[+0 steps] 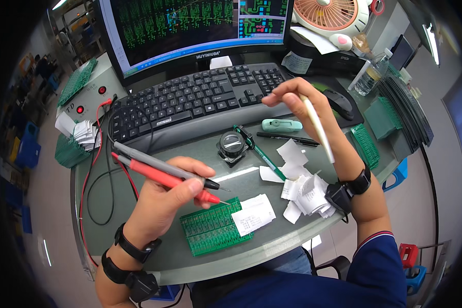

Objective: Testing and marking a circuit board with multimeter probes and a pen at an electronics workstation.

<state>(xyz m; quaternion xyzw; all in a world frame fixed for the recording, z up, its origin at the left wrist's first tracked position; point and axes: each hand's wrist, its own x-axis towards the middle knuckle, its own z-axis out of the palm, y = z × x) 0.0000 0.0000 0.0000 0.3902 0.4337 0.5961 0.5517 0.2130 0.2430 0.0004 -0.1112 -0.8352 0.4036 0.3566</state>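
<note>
My left hand point(164, 195) grips two multimeter-style test probes side by side, a red probe point(159, 173) and a grey probe point(154, 159) with a black end. Their metal tips hover close over the top edge of a green circuit board panel point(205, 228). A printed paper slip point(254, 215) covers the panel's right part. Raised above the desk near the keyboard, my right hand point(303, 105) holds a slim white stick-like tool point(318, 128), pointing down toward my wrist; its exact kind is unclear. Crumpled paper slips point(305, 190) lie below my right hand.
Beyond the panel are a round magnifier point(232, 145), a green pen point(267, 161), a teal cutter point(282, 125) and black pens point(287, 137). A keyboard point(200, 102), monitor point(200, 31) and mouse point(339, 102) stand behind. Probe leads run left to a grey box point(95, 84); board stacks point(382, 118) stand right.
</note>
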